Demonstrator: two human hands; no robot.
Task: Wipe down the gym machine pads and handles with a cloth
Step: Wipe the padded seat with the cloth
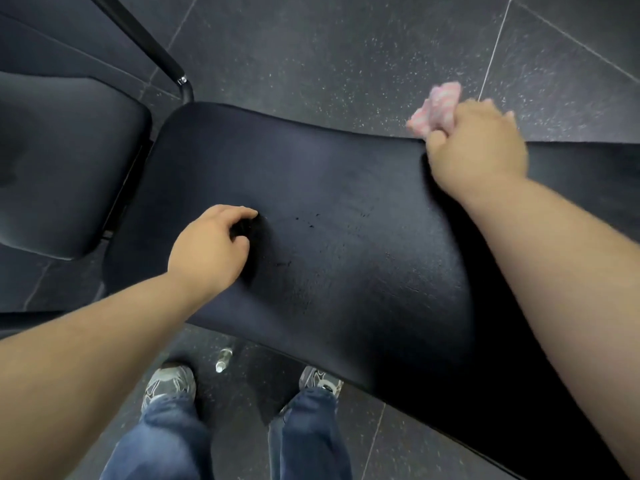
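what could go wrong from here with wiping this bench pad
1. The cloth in the right hand sits at the far edge of the pad, partly beyond it, so it might slip off and drop.
2. The dark specks mid-pad, near the left hand, could be missed.
3. A bottle sits between the shoes; a step could kick it.
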